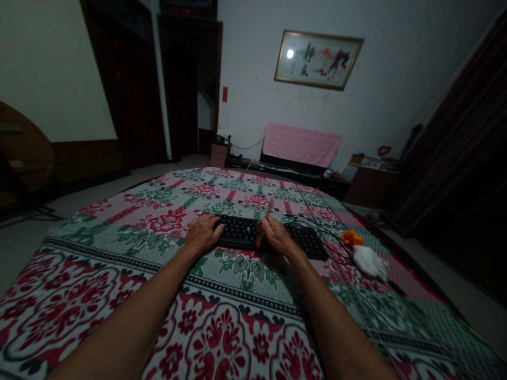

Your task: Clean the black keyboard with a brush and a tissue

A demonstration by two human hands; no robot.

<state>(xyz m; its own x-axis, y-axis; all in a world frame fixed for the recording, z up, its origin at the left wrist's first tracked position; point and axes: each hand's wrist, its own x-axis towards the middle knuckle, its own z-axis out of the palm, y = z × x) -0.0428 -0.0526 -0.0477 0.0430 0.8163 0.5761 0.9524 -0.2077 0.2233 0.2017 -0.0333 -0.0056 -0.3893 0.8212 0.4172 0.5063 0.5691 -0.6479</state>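
A black keyboard (241, 231) lies on a floral bedspread (166, 264), its cable trailing to the right. My left hand (203, 233) rests on the keyboard's left end, fingers curled over its edge. Over the middle of the keyboard, my right hand (277, 236) is closed round a thin wooden-handled brush (264, 224) that stands tilted, its lower end against the keys.
An orange object (352, 238) and a white cloth (368, 260) lie to the right of the keyboard. Beyond the bed stands a low cabinet with a pink cover (301, 143). A framed picture (317, 59) hangs on the wall. Dark doors (130, 89) are at the left.
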